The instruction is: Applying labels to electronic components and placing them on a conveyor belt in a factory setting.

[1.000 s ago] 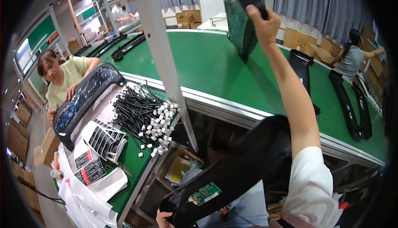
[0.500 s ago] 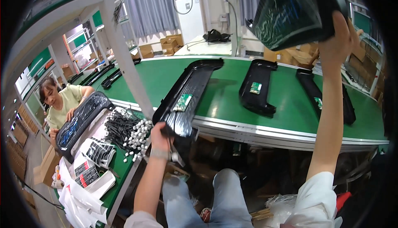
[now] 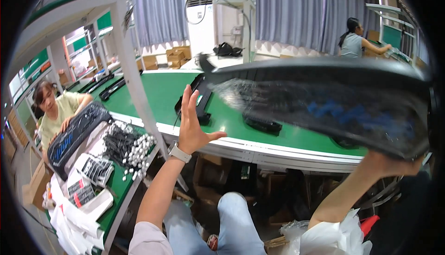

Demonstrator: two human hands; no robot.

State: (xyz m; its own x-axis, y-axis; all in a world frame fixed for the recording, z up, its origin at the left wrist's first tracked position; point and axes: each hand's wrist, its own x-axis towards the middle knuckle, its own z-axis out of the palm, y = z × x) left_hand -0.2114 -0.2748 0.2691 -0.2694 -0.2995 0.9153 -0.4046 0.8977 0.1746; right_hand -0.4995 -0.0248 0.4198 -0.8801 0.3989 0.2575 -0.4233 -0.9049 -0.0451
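A long black plastic housing, covered in clear film with blue marks, hangs in the air across the right half of the view. My right hand grips its lower edge near the right end; the housing hides part of the fingers. To the left of it my left hand is raised, fingers spread and thumb out, touching nothing. Just behind that hand another black housing lies on the green conveyor belt. A further black housing shows only partly below the held one.
At left, a co-worker holds a black housing over a side bench bearing black cables with white connectors and printed sheets. A white post rises beside the belt. Another person works at the far right.
My left hand has let go of the housing on the belt and opened. My right hand has come down, swinging its housing from upright at upper right to lengthwise across the view.
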